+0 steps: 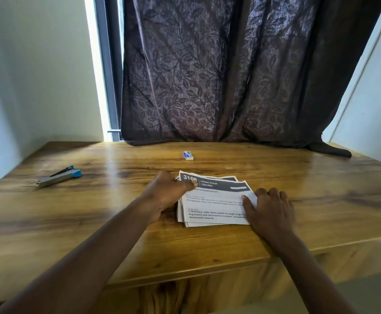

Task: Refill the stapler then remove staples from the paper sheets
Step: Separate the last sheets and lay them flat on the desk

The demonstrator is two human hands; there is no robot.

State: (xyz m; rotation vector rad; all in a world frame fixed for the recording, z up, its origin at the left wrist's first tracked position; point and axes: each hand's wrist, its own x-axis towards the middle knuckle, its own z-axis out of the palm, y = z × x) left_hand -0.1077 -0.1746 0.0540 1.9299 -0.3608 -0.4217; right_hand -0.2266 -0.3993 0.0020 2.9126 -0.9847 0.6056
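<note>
Fingers point(193, 183) pinching paper sheets point(214, 206), right hand point(268, 209) resting

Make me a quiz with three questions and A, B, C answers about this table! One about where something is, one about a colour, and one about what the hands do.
1. Where does the stapler lie on the table?
A. Left of the paper sheets
B. On top of them
C. In a hand

2. What colour is the stapler's plastic end?
A. Red
B. Blue
C. Green

3. What are the left hand and right hand doing?
A. Waving in the air
B. Lifting the stapler
C. Touching the paper sheets

Answers: 1 A, it lies alone far to the left; 2 B, the end is blue on grey metal; 3 C, each hand is on one side of the stack.
</note>
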